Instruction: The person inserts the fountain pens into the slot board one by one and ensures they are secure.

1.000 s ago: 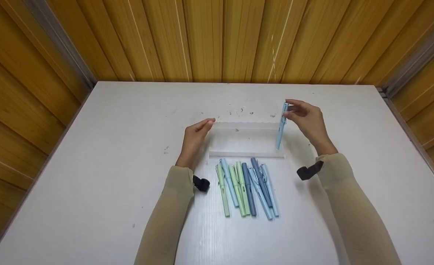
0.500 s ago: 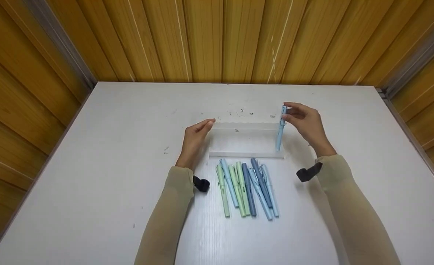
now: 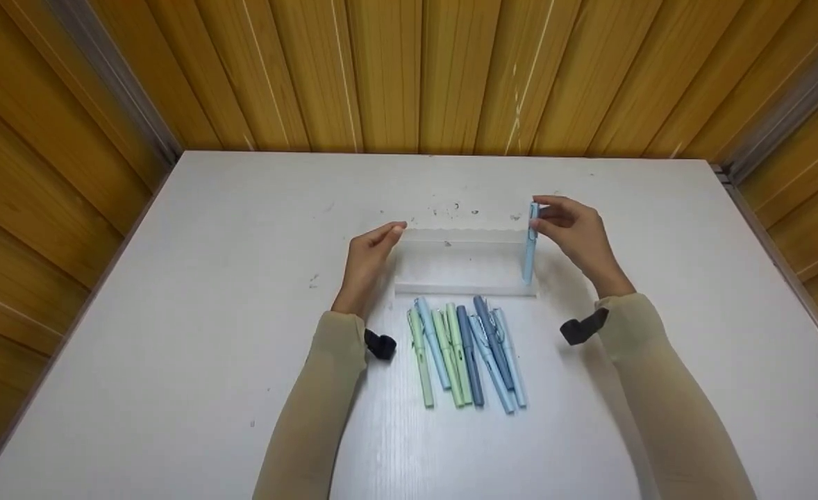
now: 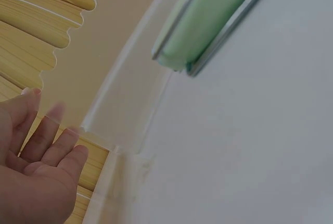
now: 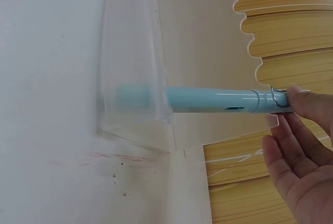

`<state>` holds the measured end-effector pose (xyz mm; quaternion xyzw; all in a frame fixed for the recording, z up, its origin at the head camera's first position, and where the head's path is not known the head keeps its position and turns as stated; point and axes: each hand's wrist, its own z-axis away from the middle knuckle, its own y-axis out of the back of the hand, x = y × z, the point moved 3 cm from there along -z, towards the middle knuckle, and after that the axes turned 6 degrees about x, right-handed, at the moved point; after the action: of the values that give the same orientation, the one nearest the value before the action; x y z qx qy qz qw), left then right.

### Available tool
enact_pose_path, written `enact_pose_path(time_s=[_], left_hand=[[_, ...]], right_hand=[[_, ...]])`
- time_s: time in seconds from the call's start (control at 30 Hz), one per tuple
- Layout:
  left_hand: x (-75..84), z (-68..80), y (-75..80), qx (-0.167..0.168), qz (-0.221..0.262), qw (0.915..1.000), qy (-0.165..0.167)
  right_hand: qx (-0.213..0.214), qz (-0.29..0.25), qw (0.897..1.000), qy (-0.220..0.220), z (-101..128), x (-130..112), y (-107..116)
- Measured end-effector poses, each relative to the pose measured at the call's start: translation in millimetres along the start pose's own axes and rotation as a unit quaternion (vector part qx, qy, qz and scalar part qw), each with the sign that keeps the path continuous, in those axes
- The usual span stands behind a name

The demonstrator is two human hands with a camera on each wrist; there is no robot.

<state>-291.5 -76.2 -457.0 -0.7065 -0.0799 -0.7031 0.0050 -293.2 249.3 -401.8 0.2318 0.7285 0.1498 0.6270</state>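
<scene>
A clear plastic pen stand [image 3: 464,290] with a scalloped back panel sits mid-table. My left hand [image 3: 367,260] pinches the upper left corner of that panel between thumb and fingers. At the opposite end, my right hand [image 3: 576,232] pinches a light blue pen [image 3: 529,260] near the top of its cap, by the metal clip. The pen stands almost upright. In the right wrist view, the lower end of the same pen [image 5: 208,99] shows hazily through the stand's frosted-looking front wall [image 5: 130,52], at one end of the trough.
Several capped pens in green, light blue and dark blue lie side by side in front of the stand, among them a green pen [image 3: 420,357] and a dark blue pen [image 3: 469,357]. A wood-patterned wall [image 3: 381,76] rises behind the white table [image 3: 228,333].
My right hand has come down slightly and a little to the left. The light blue pen is lower and more upright. My left hand keeps its hold on the stand.
</scene>
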Motion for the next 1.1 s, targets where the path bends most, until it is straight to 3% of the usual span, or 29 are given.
enact_pose_path(time_s=[0.23,0.43,0.8,1.1], left_hand=[[0.1,-0.1,0.0,-0.003,-0.002,1.0,-0.004],[0.4,-0.1,-0.7,0.001,-0.005,1.0,-0.006],[0.3,-0.7,0.8,0.001,-0.009,0.9999,-0.014],[-0.6,-1.4,-0.2,-0.002,-0.001,1.0,-0.008]], right_hand=[[-0.002,-0.015,1.0,0.022,3.1,-0.5,0.5],[0.004,-0.01,1.0,0.003,4.9,1.5,1.5],[0.062,-0.006,0.998,0.028,18.3,-12.0,9.8],[0.098,-0.021,0.994,0.043,30.1,-7.8,9.8]])
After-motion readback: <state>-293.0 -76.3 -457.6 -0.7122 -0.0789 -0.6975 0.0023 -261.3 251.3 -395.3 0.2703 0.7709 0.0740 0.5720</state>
